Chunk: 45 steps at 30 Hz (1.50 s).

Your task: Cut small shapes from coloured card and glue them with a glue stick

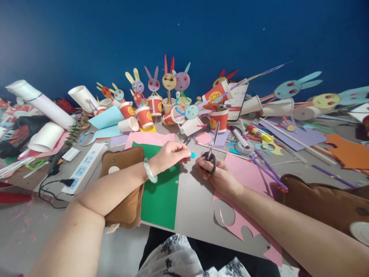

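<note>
By the left hand (173,154), at the centre of the frame, a small blue piece (193,155) is pinched between thumb and fingertips. By the right hand (215,171), just right of centre, a pair of scissors (212,149) is gripped at its dark handles, with the blades pointed toward the top of the frame. The hands are held near each other but apart, and the blue piece is not touched by the blades.

The piece is presumably held by its edge so that most of it is left exposed; the blades seem to be tipped up and away so that the other fingers are kept clear. Whether the blades are fully closed cannot be told.

The left forearm is brought in from the lower left, passing above a brown cushion (122,207), with the wrist, ringed by a bracelet (150,171), held over a green sheet (159,196). The right forearm is angled in from the lower right across a pink sheet (250,173), in which rounded cutouts are seen. Rabbit-headed paper cups (155,105) are grouped along the upper middle, probably set back so that the front of the table (191,207) is left for handwork.
</note>
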Motion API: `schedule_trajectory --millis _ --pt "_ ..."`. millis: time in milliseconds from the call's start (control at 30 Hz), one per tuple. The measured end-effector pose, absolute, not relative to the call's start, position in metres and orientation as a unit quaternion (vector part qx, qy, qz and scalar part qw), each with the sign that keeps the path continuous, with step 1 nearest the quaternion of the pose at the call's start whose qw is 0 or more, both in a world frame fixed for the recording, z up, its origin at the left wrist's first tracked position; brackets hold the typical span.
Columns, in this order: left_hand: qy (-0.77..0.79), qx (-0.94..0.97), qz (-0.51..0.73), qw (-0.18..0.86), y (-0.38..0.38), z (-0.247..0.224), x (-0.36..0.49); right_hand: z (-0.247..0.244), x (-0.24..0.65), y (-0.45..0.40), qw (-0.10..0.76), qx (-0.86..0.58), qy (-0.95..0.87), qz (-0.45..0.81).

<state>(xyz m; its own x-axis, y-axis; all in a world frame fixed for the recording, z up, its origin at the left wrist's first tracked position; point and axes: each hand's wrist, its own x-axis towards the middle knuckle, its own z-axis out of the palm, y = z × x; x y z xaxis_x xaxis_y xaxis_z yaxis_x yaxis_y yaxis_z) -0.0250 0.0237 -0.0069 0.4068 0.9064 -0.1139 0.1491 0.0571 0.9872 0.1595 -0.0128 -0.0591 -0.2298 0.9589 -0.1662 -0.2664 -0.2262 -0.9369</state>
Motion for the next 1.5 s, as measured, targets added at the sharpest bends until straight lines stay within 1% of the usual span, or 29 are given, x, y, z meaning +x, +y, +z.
schedule_trajectory --millis 133,400,567,667,733,833,933,1033,1100,1200,1300,1500 --pt "0.447 0.617 0.297 0.576 0.022 -0.007 -0.024 -0.062 0.16 -0.013 0.468 -0.408 -0.414 0.665" --pt "0.439 0.69 0.241 0.522 0.022 -0.008 -0.026 -0.062 0.158 -0.013 0.473 -0.406 -0.402 0.671" --pt "0.431 0.699 0.229 0.523 0.021 -0.01 -0.025 -0.06 0.158 -0.014 0.459 -0.41 -0.406 0.676" --pt "0.429 0.705 0.23 0.515 0.023 -0.011 -0.026 -0.061 0.158 -0.015 0.464 -0.407 -0.409 0.672" --pt "0.439 0.728 0.243 0.468 0.027 -0.012 -0.028 -0.062 0.158 -0.015 0.471 -0.409 -0.409 0.666" --pt "0.438 0.81 0.226 0.318 0.034 -0.013 -0.034 -0.064 0.158 -0.015 0.474 -0.424 -0.419 0.648" --pt "0.376 0.901 0.099 0.192 0.04 -0.015 -0.042 -0.063 0.158 -0.016 0.464 -0.438 -0.447 0.627" --pt "0.33 0.936 -0.001 0.123 0.041 -0.016 -0.048 -0.061 0.157 -0.017 0.456 -0.442 -0.465 0.617" --pt "0.325 0.94 -0.028 0.098 0.041 -0.016 -0.05 -0.059 0.156 -0.018 0.456 -0.441 -0.465 0.618" --pt "0.31 0.947 -0.033 0.08 0.042 -0.017 -0.051 -0.055 0.155 -0.019 0.449 -0.444 -0.46 0.624" --pt "0.288 0.952 -0.03 0.097 0.044 -0.018 -0.052 -0.053 0.154 -0.019 0.446 -0.455 -0.459 0.619" --pt "0.338 0.934 -0.037 0.109 0.05 -0.014 -0.054 -0.053 0.153 -0.019 0.444 -0.462 -0.451 0.622"
